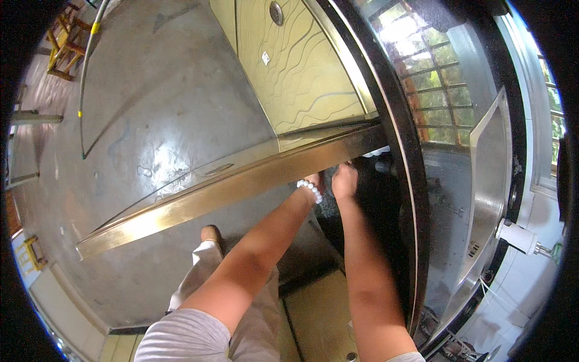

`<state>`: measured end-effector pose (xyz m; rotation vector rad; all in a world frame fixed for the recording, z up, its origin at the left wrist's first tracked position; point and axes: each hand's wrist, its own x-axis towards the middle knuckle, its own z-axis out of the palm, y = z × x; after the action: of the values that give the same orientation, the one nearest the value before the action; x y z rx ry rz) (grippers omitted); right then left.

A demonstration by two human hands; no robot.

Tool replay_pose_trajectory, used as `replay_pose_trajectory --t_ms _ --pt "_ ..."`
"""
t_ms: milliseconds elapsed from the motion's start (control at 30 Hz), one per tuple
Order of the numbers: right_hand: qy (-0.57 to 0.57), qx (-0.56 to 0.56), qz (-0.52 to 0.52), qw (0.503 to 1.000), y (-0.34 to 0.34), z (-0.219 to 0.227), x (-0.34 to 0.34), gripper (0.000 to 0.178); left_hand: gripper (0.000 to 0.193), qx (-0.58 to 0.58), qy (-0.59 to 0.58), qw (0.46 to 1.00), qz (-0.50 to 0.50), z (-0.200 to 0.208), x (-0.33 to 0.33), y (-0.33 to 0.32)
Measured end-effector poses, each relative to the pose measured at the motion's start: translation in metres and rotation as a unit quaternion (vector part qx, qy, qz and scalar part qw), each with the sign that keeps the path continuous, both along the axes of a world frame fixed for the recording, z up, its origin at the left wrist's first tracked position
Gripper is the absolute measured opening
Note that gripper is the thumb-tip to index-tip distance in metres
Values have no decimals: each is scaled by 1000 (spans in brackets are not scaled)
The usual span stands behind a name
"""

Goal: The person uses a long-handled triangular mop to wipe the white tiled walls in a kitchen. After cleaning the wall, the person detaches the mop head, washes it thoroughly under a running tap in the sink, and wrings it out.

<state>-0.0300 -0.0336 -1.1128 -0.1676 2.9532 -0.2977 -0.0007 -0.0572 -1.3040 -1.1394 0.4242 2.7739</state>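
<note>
Both my arms reach into a dark opening below the black-edged counter [403,145]. A cabinet door [235,184] with a gold metal edge stands open across my reach. My left hand [315,179], with a white bead bracelet [310,189] at its wrist, is at the door's lower edge; its fingers are mostly hidden. Just right of it, my right hand [344,180] is closed with the fingers curled, and what it holds, if anything, cannot be made out. Between and below the hands lies something dark grey and textured, too shadowed to name.
Another patterned cream-yellow cabinet door [301,72] stands beyond the open one. A reflective metal panel [487,175] and a white cylinder [517,236] are at the right. A thin pole or hose [88,66] with yellow bands crosses the grey floor [163,84]; a wooden chair [65,45] stands far left.
</note>
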Motion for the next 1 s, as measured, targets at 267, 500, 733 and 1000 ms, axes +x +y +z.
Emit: replay_pose_trajectory --t_ms 267,500,733,1000 --pt "-130 -96 -2 987 5 28 -11 52 43 79 -57 982 -161 150 69 -85" --pt "192 -383 114 896 -121 206 105 31 47 72 -87 976 -185 277 251 -209" --pt "124 -263 255 922 -230 352 119 40 55 20 -59 992 -111 504 364 -311" --pt "-7 -127 281 951 -190 356 152 37 55 -101 -43 994 -29 680 357 -321"
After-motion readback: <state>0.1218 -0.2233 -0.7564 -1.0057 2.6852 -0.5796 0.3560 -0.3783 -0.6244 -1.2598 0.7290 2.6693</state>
